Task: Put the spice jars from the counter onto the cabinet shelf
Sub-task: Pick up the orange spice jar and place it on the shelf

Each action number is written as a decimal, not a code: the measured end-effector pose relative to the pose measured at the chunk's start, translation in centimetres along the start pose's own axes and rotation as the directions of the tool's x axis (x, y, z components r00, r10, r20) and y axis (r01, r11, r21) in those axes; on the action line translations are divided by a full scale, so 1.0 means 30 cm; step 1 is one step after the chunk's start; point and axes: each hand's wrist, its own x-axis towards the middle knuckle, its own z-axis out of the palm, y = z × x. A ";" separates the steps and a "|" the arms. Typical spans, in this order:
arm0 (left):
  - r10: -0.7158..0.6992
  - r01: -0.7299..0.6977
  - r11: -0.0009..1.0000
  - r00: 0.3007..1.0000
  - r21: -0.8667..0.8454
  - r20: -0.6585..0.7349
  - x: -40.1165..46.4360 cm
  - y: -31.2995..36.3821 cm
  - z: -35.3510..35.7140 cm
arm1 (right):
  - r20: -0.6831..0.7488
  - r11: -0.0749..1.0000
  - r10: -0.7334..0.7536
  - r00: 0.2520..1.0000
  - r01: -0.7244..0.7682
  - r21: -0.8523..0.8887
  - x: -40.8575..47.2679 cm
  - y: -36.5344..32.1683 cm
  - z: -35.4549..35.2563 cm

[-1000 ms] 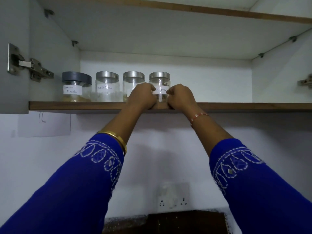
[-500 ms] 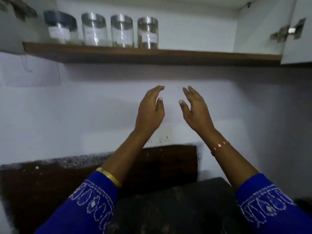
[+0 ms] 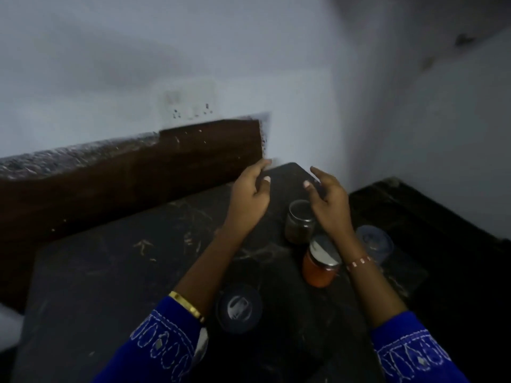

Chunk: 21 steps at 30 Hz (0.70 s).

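Several spice jars stand on the dark counter [image 3: 110, 272]. A jar of dark spice [image 3: 298, 223] is farthest back, partly behind my right hand [image 3: 329, 203]. A jar of orange-red spice [image 3: 319, 265] with a steel lid stands in front of it. A clear-lidded jar [image 3: 374, 243] is to the right, behind my right wrist. A dark-lidded jar [image 3: 239, 308] sits near my left forearm. My left hand [image 3: 250, 193] hovers open above the counter, left of the dark spice jar. Both hands hold nothing. The cabinet shelf is out of view.
A brown wooden board [image 3: 138, 172] leans along the white wall at the back of the counter. A wall socket [image 3: 188, 102] is above it. A lower black surface [image 3: 431, 230] lies to the right, in the corner.
My hands let go of the jar on the shelf and came down to the counter. The view dropped from the shelf to the counter with its jars.
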 end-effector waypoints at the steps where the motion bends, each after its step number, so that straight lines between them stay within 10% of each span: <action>1: -0.044 0.045 0.999 0.998 -0.026 0.038 -0.033 -0.020 0.037 | 0.006 0.999 0.042 0.999 -0.042 -0.013 -0.040 0.050 -0.008; 21: -0.528 0.557 0.831 0.777 0.018 0.342 -0.342 -0.252 0.348 | 0.253 0.877 0.405 0.879 -0.295 -0.380 -0.250 0.453 0.004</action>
